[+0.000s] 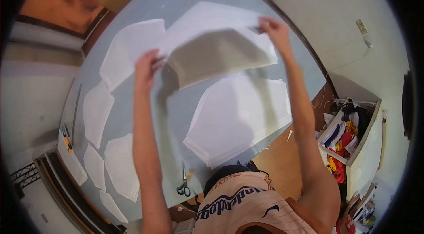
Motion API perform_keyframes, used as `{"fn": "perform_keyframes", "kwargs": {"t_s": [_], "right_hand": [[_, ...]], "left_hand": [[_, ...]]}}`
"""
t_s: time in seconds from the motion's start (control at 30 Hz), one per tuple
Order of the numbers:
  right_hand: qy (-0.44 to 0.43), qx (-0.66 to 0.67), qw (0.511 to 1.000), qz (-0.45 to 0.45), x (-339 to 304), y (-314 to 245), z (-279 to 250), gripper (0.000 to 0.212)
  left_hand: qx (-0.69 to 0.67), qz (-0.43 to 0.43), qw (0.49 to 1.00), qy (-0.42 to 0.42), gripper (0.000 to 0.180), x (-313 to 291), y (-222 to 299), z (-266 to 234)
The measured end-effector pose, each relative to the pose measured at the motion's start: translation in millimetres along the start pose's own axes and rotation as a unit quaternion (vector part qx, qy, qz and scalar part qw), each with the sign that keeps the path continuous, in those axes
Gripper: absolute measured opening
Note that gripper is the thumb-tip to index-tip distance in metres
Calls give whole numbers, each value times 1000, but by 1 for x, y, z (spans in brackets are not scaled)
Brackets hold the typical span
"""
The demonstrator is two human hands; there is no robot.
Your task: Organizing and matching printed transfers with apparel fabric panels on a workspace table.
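My left hand point(146, 66) and my right hand point(274, 30) are raised over the table, each with its fingers closed on a corner of a thin white cut piece point(212, 15). That piece looks like fabric and is stretched between them, its near edge curved. Its shadow falls on another white piece point(216, 57) lying below it. Nearer to me lies a large, many-sided white piece point(238, 114). To the left of the held piece rests one more white piece point(132, 46), with several smaller ones in front of it.
Black-handled scissors point(183, 185) lie at the table's near edge. An orange utility knife point(67, 139) sits on a white sheet at the far left. Right of the table point(176, 114), an open bin point(349, 132) holds colourful cloth scraps. A wall point(335, 13) runs along the right.
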State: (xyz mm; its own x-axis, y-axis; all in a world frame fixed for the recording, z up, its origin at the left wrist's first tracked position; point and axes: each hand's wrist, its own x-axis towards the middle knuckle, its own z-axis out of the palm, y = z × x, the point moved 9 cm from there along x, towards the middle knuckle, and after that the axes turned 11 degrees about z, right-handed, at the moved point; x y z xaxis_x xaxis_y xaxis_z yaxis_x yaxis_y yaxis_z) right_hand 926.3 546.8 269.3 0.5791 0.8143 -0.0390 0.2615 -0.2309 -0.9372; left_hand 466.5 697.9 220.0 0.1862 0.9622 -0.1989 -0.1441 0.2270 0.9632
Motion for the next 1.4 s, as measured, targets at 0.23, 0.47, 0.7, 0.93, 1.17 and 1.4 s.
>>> {"fn": "perform_keyframes", "kwargs": {"t_s": [0.23, 0.47, 0.7, 0.93, 1.17, 1.4], "right_hand": [[98, 113, 985, 91, -55, 189, 19, 30], [137, 75, 952, 264, -54, 279, -13, 35], [96, -169, 974, 118, -42, 273, -36, 51], [7, -176, 976, 128, -87, 261, 44, 61], [-230, -31, 965, 118, -278, 150, 234, 31], [-383, -134, 914, 22, -568, 54, 453, 30]], "left_hand": [[192, 18, 981, -14, 22, -8, -188, -24], [254, 26, 966, 30, 24, -6, -254, -18], [342, 69, 937, 20, 53, -12, -245, -7], [363, 60, 926, 79, 57, -127, -203, -73], [353, 166, 893, 224, 41, -354, -198, -204], [281, -24, 844, 456, 48, -636, -262, -490]]}}
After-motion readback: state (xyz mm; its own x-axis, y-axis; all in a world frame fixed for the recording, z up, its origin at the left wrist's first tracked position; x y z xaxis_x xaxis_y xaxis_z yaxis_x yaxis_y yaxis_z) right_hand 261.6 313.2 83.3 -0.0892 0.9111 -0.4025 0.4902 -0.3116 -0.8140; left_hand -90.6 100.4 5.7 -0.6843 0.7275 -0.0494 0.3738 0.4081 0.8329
